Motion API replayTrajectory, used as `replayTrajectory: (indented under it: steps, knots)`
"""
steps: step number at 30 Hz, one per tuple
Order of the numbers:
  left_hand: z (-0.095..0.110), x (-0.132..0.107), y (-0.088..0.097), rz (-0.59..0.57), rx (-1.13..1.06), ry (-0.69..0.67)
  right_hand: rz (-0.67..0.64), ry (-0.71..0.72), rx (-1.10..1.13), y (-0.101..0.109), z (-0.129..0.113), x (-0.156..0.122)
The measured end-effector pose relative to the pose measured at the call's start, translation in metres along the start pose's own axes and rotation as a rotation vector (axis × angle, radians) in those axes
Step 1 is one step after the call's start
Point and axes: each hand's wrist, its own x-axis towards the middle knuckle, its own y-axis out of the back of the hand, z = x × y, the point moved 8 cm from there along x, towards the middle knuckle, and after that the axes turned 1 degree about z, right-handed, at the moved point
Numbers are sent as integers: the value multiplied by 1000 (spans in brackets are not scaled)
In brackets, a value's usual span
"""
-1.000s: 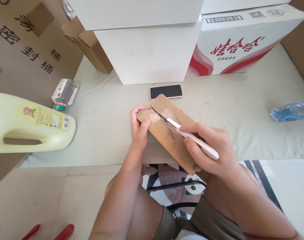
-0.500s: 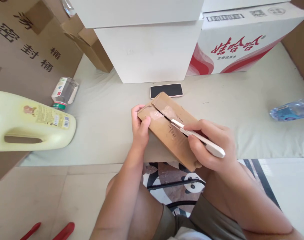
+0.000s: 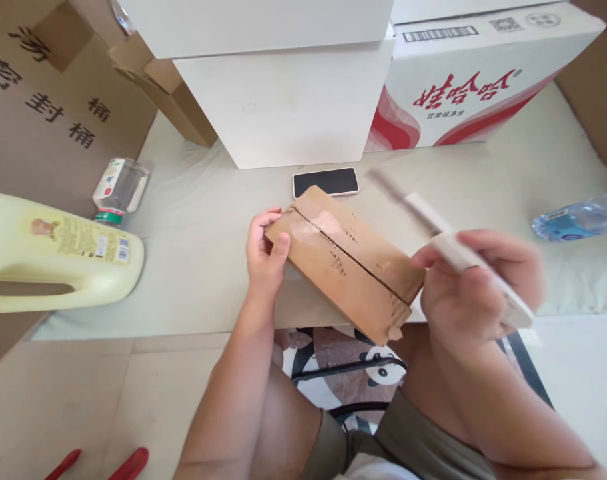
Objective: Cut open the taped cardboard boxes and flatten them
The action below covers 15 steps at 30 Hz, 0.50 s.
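A small brown cardboard box (image 3: 323, 233) is tilted over the front edge of the covered surface, with a dark slit running along its top between the flaps. My left hand (image 3: 267, 253) grips its far left end, thumb on top. In my right hand (image 3: 476, 293) is a white utility knife (image 3: 453, 250), blurred by motion, its blade out and pointing up and left, apart from the slit. The fingers of that hand are wrapped round the handle close to the box's right end. Torn cardboard shows at the box's near right corner.
Behind the box lies a phone (image 3: 326, 181). White cartons (image 3: 288, 107) and a red-and-white water carton (image 3: 448, 100) stand at the back. At left are a yellow jug (image 3: 83, 267) and a clear bottle (image 3: 120, 190); a blue-labelled bottle (image 3: 578, 219) lies at right.
My right hand has lifted the utility knife out of the slit and moved right. The slit now shows along the box's whole top. My left hand still grips the box.
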Motion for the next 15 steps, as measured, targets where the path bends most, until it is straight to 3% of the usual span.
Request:
replayTrajectory:
  steps: [2, 4, 7, 11, 13, 15]
  knots:
    - [2, 2, 3, 15, -18, 21, 167, 60, -25, 17, 6, 10]
    - [4, 4, 5, 26, -46, 46, 204, 40, -113, 27, 24, 18]
    - [5, 5, 10, 68, -95, 104, -54, -145, -445, 23, 75, 16]
    - [5, 8, 22, 180, -182, 179, -512, -424, -800, 6, 143, -19]
    - [4, 9, 28, 226, -220, 213, -639, -505, -898, 1, 160, -34]
    - [2, 10, 34, 265, -252, 250, -662, -511, -958, 0, 163, -38]
